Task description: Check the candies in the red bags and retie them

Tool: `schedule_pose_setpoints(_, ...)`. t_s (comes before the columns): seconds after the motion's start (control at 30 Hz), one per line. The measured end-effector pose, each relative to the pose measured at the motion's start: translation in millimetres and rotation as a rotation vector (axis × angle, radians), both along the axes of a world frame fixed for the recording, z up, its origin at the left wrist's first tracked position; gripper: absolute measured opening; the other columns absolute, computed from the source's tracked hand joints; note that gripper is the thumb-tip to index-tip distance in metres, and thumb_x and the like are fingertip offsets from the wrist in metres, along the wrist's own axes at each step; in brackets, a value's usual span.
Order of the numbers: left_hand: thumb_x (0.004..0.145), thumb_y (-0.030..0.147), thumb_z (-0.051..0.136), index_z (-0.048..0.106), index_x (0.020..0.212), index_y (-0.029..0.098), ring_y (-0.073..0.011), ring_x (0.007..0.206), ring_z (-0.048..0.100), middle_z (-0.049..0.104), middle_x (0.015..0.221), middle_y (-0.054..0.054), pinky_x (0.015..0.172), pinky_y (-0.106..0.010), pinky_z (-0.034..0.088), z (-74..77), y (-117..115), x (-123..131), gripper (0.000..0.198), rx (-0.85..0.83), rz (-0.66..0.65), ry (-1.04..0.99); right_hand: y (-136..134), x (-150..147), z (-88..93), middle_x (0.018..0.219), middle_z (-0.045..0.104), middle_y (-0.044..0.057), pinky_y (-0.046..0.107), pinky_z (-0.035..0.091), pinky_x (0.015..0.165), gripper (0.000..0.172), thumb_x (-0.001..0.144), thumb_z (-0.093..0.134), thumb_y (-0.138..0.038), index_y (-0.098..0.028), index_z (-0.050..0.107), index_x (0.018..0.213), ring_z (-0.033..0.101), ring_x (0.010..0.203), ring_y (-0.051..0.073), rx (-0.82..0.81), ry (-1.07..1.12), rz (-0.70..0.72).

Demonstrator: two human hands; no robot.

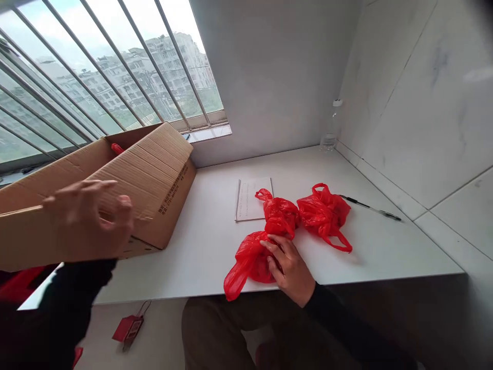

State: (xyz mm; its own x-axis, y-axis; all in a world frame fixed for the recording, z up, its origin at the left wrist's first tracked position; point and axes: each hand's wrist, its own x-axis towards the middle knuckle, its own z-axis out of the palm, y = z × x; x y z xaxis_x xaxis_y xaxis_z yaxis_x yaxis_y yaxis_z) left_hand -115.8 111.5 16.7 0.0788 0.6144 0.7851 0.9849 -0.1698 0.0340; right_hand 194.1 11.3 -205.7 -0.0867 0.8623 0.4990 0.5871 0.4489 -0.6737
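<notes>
My right hand (289, 270) is at the table's front edge, its bent fingers closed on a crumpled red plastic bag (250, 253). One end of that bag hangs towards the edge. A second red plastic bag (280, 216) lies just behind it, touching it, and a third red plastic bag (321, 210) with loop handles is to the right. What the bags contain is hidden. My left hand (90, 221), a little blurred, is raised in front of the open cardboard box (154, 174). Its thumb stands apart from the fingers, with nothing between them. Something red (117, 149) shows inside the box.
Behind the bags lies a white notebook (252, 198) with print on it. A black pen (372, 208) is at the right, near the tiled wall. In the back corner stands a clear bottle (330, 126). Below the table is a small red box (129, 330). A barred window is behind the box.
</notes>
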Motion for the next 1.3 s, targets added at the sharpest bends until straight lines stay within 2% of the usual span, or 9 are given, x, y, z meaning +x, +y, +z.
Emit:
schedule_pose_setpoints(0.17, 0.092, 0.032, 0.057, 0.067, 0.114, 0.023, -0.0211, 0.112, 0.061, 0.067, 0.116, -0.007, 0.099, -0.036, 0.047, -108.8, -59.6, 90.2, 0.026, -0.546, -0.557, -0.161, -4.5, 2.9, 21.8, 0.126, 0.06, 0.006, 0.043, 0.045, 0.107, 0.032, 0.097, 0.048, -0.023, -0.028, 0.06, 0.126, 0.053, 0.122, 0.022, -0.055, 0.169, 0.013)
schedule_pose_setpoints(0.33, 0.09, 0.029, 0.056, 0.069, 0.097, 0.023, -0.0231, 0.096, 0.06, 0.07, 0.096, -0.005, 0.088, -0.039, 0.048, -160.6, -81.3, 127.0, 0.015, -0.712, -0.558, -0.282, 1.7, 3.8, 32.2, 0.105, 0.067, 0.006, 0.045, 0.046, 0.097, 0.022, 0.091, 0.058, -0.022, -0.023, 0.067, 0.111, 0.058, 0.102, 0.025, -0.168, 0.025, -0.011)
schedule_pose_setpoints(0.6, 0.088, 0.04, 0.057, 0.063, 0.094, 0.02, -0.022, 0.091, 0.064, 0.068, 0.097, -0.005, 0.087, -0.039, 0.052, -157.5, -79.4, 82.1, 0.022, -0.625, -0.264, -0.792, 5.1, 16.2, 47.7, 0.098, 0.065, 0.005, 0.038, 0.047, 0.09, 0.015, 0.089, 0.052, -0.015, -0.02, 0.062, 0.099, 0.058, 0.097, 0.022, -0.158, 0.14, -0.16)
schedule_pose_setpoints(0.73, 0.089, 0.03, 0.055, 0.054, 0.131, 0.023, -0.0265, 0.121, 0.051, 0.059, 0.13, -0.009, 0.103, -0.045, 0.042, -153.5, -88.8, 102.5, 0.042, -0.527, -0.436, -0.431, 6.9, 3.4, 54.7, 0.112, 0.061, 0.008, 0.043, 0.042, 0.101, 0.032, 0.091, 0.058, -0.029, -0.021, 0.059, 0.122, 0.053, 0.11, 0.025, -0.154, 0.027, -0.084)
schedule_pose_setpoints(0.83, 0.087, 0.023, 0.056, 0.068, 0.107, 0.022, -0.0278, 0.104, 0.057, 0.068, 0.105, -0.008, 0.097, -0.048, 0.042, -152.3, -84.2, 111.3, 0.024, -0.554, -0.408, -0.214, 10.7, 1.3, 56.6, 0.099, 0.062, 0.007, 0.043, 0.043, 0.096, 0.021, 0.094, 0.054, -0.036, -0.022, 0.067, 0.105, 0.056, 0.102, 0.025, -0.199, -0.017, -0.07)
schedule_pose_setpoints(0.93, 0.089, 0.02, 0.051, 0.069, 0.087, 0.021, -0.0228, 0.084, 0.06, 0.068, 0.084, -0.004, 0.087, -0.042, 0.045, -150.2, -75.6, 99.0, 0.018, -0.57, -0.371, -0.283, 11.9, 13.1, 57.5, 0.092, 0.063, 0.006, 0.038, 0.047, 0.087, 0.022, 0.097, 0.049, -0.035, -0.02, 0.065, 0.091, 0.058, 0.092, 0.022, -0.216, 0.077, -0.108)
schedule_pose_setpoints(1.07, 0.091, 0.03, 0.053, 0.066, 0.093, 0.021, -0.0218, 0.091, 0.062, 0.068, 0.095, -0.005, 0.085, -0.036, 0.047, -144.7, -76.2, 85.4, 0.016, -0.528, -0.338, -0.501, 8.2, 25.2, 60.7, 0.097, 0.063, 0.006, 0.036, 0.048, 0.084, 0.022, 0.097, 0.047, -0.037, -0.019, 0.06, 0.097, 0.058, 0.091, 0.021, -0.208, 0.171, -0.182)
schedule_pose_setpoints(1.2, 0.088, 0.036, 0.06, 0.062, 0.117, 0.021, -0.0251, 0.105, 0.058, 0.065, 0.108, -0.007, 0.093, -0.04, 0.044, -141.9, -83.4, 98.8, 0.032, -0.562, -0.439, -0.35, 8.1, 16.3, 66.9, 0.108, 0.066, 0.006, 0.039, 0.045, 0.093, 0.027, 0.093, 0.055, -0.041, -0.021, 0.059, 0.112, 0.058, 0.102, 0.023, -0.213, 0.108, -0.073)
schedule_pose_setpoints(1.3, 0.088, 0.032, 0.057, 0.067, 0.094, 0.023, -0.0228, 0.086, 0.06, 0.066, 0.085, -0.003, 0.087, -0.04, 0.044, -140.8, -82.0, 99.9, 0.015, -0.561, -0.406, -0.316, 12.3, 16.3, 69.4, 0.096, 0.068, 0.005, 0.039, 0.045, 0.09, 0.023, 0.094, 0.053, -0.041, -0.021, 0.064, 0.096, 0.06, 0.096, 0.023, -0.216, 0.078, -0.057)
